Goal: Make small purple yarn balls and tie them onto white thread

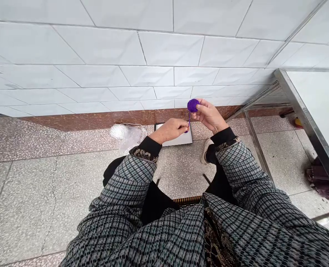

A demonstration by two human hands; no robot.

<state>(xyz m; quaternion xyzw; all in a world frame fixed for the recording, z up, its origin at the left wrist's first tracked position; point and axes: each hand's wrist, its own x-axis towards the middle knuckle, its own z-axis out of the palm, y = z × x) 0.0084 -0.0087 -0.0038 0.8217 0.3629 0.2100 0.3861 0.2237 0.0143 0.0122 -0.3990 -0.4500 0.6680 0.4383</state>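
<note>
Holding a ball of purple yarn (192,105) in front of the tiled wall (158,50), the right hand (208,115) pinches it between thumb and fingers. The left hand (172,129) is lower and to the left, thumb and fingers pressed together on a purple strand (189,118) that hangs from the ball; a bit of purple shows under those fingertips, but I cannot tell how far it runs on. The 2 hands are apart, linked by this 1 short, fairly straight length. The step in hand seems to be winding yarn on or drawing it off; 1 view does not settle which. Either way, the next move calls for a light right-hand grip that lets the ball turn, and an even left-hand tension against slack or tangles. Beyond the left hand, a dark-edged white panel (181,140) lies on the floor (182,167), near a pale, plastic-wrapped bundle (128,136).
</note>
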